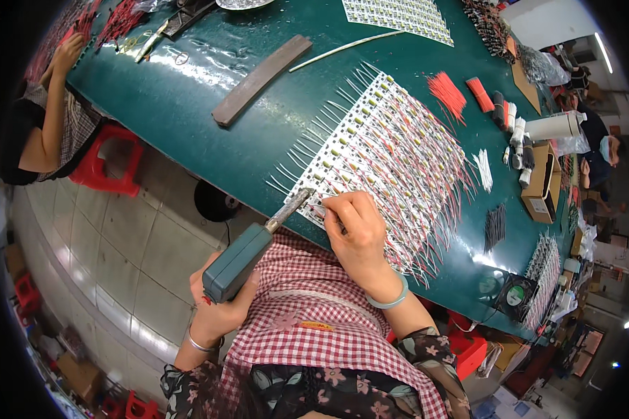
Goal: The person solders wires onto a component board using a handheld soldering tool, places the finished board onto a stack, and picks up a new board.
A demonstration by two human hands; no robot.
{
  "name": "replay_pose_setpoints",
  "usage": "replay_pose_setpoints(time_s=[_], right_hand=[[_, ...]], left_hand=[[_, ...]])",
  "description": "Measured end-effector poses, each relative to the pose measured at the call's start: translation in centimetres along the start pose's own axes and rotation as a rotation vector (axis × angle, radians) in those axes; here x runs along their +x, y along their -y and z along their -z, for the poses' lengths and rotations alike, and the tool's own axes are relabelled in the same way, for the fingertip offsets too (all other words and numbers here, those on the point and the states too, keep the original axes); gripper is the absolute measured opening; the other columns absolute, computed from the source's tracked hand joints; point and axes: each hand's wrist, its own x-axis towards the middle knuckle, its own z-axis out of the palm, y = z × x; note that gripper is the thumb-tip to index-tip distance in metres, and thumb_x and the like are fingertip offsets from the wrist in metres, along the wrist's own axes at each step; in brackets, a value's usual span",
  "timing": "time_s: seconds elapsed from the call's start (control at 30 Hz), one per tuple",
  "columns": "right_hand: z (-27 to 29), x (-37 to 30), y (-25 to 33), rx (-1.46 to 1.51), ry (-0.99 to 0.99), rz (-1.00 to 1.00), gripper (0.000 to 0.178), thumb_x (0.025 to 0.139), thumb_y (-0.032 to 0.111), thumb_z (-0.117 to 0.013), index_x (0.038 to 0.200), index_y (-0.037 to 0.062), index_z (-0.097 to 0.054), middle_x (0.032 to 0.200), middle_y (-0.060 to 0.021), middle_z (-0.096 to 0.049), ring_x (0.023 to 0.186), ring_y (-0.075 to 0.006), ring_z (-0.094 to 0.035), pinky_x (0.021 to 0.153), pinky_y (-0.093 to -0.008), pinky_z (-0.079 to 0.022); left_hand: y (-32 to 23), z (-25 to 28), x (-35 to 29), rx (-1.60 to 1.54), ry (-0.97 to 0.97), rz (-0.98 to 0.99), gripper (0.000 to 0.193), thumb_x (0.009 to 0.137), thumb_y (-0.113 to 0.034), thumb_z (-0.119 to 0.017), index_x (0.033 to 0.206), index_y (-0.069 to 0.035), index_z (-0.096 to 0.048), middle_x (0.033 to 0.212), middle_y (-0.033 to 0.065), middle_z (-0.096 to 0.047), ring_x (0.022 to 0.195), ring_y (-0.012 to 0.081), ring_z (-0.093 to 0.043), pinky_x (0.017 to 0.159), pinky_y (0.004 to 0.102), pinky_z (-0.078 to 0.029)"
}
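Observation:
My left hand (pixel 225 290) is wrapped around the dark green body of a soldering gun (pixel 239 262). Its metal barrel slants up to the lower left corner of a white circuit board panel (pixel 323 167), where the tip touches or nearly touches. Just right of the tip, my right hand (pixel 356 227) is closed in a pinch over the panel; what lies between the fingertips is hidden. Rows of small greenish components cover the panel. Red and white wires (pixel 426 202) spread over its right side, and white wires (pixel 302 150) stick out along its left edge.
Beyond the panel lie a dark flat bar (pixel 262 80), a thin stick (pixel 342 50) and another panel (pixel 402 17). Wire bundles (pixel 446 96) and a cardboard box (pixel 541 185) stand to the right. A small fan (pixel 516 297) sits near the right edge. Another person's arm (pixel 52 112) is at far left.

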Motion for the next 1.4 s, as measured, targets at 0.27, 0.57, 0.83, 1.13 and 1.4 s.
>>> replay_pose_setpoints(time_s=[0.27, 0.57, 0.83, 1.13, 1.4], right_hand=[[-0.5, -0.4, -0.1, -0.089, -0.031, 0.094, 0.030, 0.071, -0.009, -0.071, 0.098, 0.0010, -0.063, 0.087, -0.0113, -0.057, 0.077, -0.0281, -0.057, 0.065, -0.0373, -0.049], [-0.6, -0.4, -0.2, -0.122, -0.011, 0.105, 0.030, 0.071, -0.008, -0.070, 0.099, 0.0003, -0.062, 0.088, -0.0117, -0.056, 0.077, -0.0281, -0.056, 0.065, -0.0376, -0.048], [-0.5, -0.3, 0.0, -0.127, -0.004, 0.103, 0.029, 0.072, -0.008, -0.070, 0.099, 0.0002, -0.062, 0.087, -0.0119, -0.056, 0.077, -0.0282, -0.055, 0.065, -0.0379, -0.048], [-0.5, -0.4, -0.1, -0.115, -0.001, 0.083, 0.026, 0.074, -0.007, -0.070, 0.098, 0.0002, -0.062, 0.088, -0.0120, -0.056, 0.078, -0.0286, -0.056, 0.067, -0.0382, -0.048], [2.5, -0.7, 0.9, -0.151, 0.074, 0.014, 0.020, 0.077, -0.009, -0.068, 0.096, -0.0006, -0.064, 0.090, -0.0129, -0.058, 0.081, -0.0287, -0.058, 0.068, -0.0381, -0.049]], left_hand=[[0.0, -0.1, 0.0, 0.028, 0.042, 0.005, 0.022, 0.077, 0.000, -0.075, 0.095, 0.005, -0.066, 0.084, 0.0105, -0.066, 0.068, 0.0161, -0.063, 0.061, 0.0273, -0.048], [-0.2, -0.2, 0.6, 0.106, 0.060, -0.047, 0.021, 0.076, -0.002, -0.076, 0.093, 0.004, -0.065, 0.081, 0.0109, -0.065, 0.065, 0.0179, -0.063, 0.060, 0.0285, -0.048], [-0.4, 0.1, 0.2, 0.088, 0.064, -0.008, 0.020, 0.076, -0.002, -0.075, 0.093, 0.005, -0.067, 0.081, 0.0114, -0.065, 0.065, 0.0187, -0.063, 0.059, 0.0286, -0.048], [-0.1, 0.4, -0.2, 0.098, 0.036, -0.052, 0.022, 0.075, -0.001, -0.076, 0.095, 0.005, -0.068, 0.085, 0.0129, -0.067, 0.067, 0.0201, -0.065, 0.060, 0.0277, -0.051], [0.5, 0.5, -0.4, 0.040, -0.013, -0.078, 0.023, 0.074, -0.001, -0.077, 0.094, 0.005, -0.069, 0.082, 0.0120, -0.067, 0.064, 0.0187, -0.065, 0.059, 0.0275, -0.051]])
